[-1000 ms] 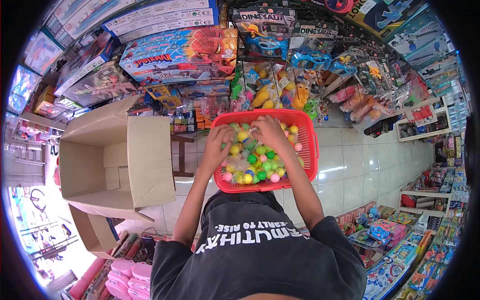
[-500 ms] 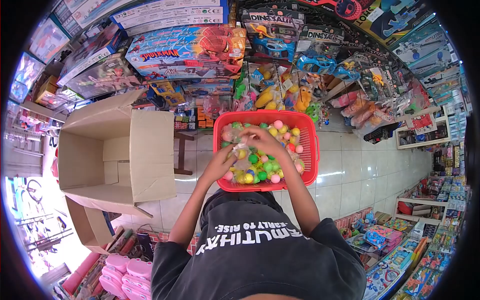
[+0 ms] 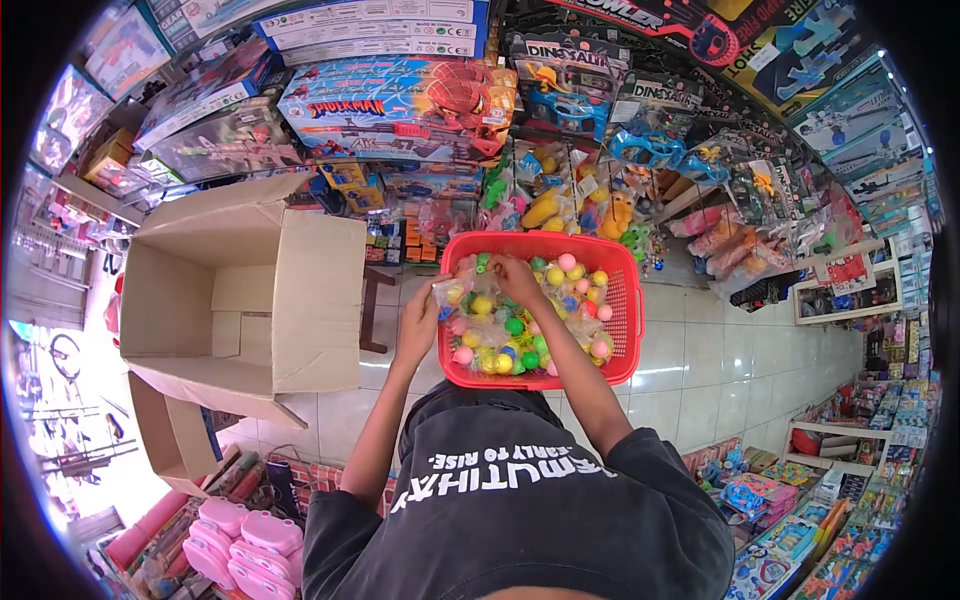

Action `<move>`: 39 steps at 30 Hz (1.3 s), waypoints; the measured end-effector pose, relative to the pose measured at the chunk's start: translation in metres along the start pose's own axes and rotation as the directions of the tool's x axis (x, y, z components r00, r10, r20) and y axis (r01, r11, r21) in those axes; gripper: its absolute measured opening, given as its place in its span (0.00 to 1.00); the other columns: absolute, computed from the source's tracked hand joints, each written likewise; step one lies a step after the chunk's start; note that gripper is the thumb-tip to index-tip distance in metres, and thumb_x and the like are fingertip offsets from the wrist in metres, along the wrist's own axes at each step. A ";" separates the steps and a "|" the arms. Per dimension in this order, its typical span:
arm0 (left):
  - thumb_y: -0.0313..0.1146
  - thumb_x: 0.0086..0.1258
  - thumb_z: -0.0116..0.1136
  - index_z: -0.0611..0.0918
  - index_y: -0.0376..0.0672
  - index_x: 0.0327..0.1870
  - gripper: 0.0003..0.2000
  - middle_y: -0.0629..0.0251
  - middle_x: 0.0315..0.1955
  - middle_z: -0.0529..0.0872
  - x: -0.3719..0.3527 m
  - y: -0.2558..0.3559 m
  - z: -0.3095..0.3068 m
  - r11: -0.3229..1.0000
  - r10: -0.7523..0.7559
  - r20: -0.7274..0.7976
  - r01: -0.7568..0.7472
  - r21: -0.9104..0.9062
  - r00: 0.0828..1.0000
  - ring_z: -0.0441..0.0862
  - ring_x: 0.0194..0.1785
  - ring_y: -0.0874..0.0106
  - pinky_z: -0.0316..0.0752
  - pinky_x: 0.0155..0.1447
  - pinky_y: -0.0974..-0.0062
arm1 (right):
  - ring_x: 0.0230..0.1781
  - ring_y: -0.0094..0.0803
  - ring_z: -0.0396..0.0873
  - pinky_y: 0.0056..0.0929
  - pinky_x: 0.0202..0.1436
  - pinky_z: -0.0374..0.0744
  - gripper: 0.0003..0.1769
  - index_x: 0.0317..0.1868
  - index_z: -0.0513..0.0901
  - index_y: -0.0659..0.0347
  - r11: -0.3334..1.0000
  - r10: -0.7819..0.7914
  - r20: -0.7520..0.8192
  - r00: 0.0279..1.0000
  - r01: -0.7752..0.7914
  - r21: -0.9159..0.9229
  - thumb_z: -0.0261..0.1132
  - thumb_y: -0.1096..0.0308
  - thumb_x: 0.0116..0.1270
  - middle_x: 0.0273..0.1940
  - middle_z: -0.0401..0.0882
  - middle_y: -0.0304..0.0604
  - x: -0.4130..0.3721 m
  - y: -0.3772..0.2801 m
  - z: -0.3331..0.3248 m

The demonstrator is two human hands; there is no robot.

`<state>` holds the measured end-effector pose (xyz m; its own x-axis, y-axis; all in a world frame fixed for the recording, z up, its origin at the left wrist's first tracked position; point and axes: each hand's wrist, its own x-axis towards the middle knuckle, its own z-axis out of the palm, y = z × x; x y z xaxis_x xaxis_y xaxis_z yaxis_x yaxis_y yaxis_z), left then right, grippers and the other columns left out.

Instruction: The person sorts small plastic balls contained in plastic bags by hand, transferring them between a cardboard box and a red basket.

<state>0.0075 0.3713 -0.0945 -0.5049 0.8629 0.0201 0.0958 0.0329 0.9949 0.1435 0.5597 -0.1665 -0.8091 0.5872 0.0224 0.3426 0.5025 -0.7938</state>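
A red plastic basket [image 3: 628, 340] in front of me holds many small balls in yellow, green, pink and other colours, with clear plastic bags among them. My left hand [image 3: 418, 318] is at the basket's left rim, its fingers closed on the edge of a clear plastic bag [image 3: 456, 288] that has a yellow ball inside. My right hand [image 3: 519, 282] reaches over the basket's back left part, fingers bent together beside a green ball [image 3: 483, 261]. Whatever lies between its fingertips is too small to make out.
An open cardboard box [image 3: 320, 305] stands left of the basket, near a dark wooden stool [image 3: 375, 310]. Packaged toys hang behind, under a Spiderman box [image 3: 400, 108]. Pink cases [image 3: 265, 530] lie at lower left. Tiled floor [image 3: 690, 350] shows to the right.
My left hand has moved left to the basket's rim, stretching the plastic bag away from the balls. My right hand stays over the basket's back left. The whole view has shifted slightly.
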 end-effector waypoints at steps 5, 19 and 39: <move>0.26 0.66 0.43 0.75 0.39 0.53 0.15 0.55 0.44 0.81 -0.001 -0.007 0.000 0.998 -0.054 -0.007 0.054 -0.023 0.999 0.78 0.51 0.68 0.68 0.55 0.74 | 0.29 0.26 0.72 0.23 0.37 0.72 0.09 0.34 0.74 0.63 0.974 -0.081 -0.056 0.995 0.091 0.207 0.61 0.78 0.51 0.28 0.73 0.37 -0.004 0.005 -0.007; 0.35 0.71 0.48 0.69 0.38 0.60 0.19 0.63 0.49 0.77 -0.002 0.002 0.017 0.980 -0.109 0.051 0.116 -0.160 0.993 0.74 0.51 0.75 0.76 0.46 0.78 | 0.33 0.28 0.73 0.28 0.39 0.71 0.07 0.32 0.75 0.61 0.951 0.049 0.002 0.999 -0.048 0.306 0.63 0.69 0.56 0.28 0.72 0.38 -0.059 -0.077 -0.091; 0.29 0.70 0.45 0.61 0.42 0.61 0.19 0.67 0.49 0.70 -0.134 0.075 0.043 0.959 -0.129 -0.059 0.110 -0.263 0.990 0.71 0.50 0.79 0.69 0.51 0.81 | 0.28 0.18 0.65 0.20 0.32 0.67 0.08 0.31 0.70 0.61 0.859 -0.156 0.277 0.948 -0.008 0.511 0.64 0.72 0.57 0.26 0.67 0.31 -0.134 -0.169 -0.055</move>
<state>0.1192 0.2796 -0.0271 -0.5624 0.8204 -0.1029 -0.1892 -0.0066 0.9819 0.2202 0.4305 -0.0018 -0.9529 0.3023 -0.0237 0.0572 0.1024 -0.9931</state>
